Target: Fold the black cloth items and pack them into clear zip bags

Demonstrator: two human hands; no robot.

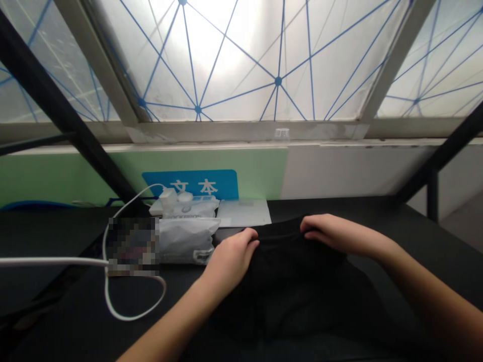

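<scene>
Had both hands on a black cloth lying flat in the middle of a black tabletop, toward the far edge. The left hand and the right hand were well apart, each clenched on the cloth's far edge, fingers curled over it, with the rest of the cloth spread out toward me between my arms. Just left of the left hand sat a grey plastic bag, touching distance from the cloth, with a white packet behind it. A white cable looped across the tabletop's left side, and a pale flat sheet lay at the far edge.
</scene>
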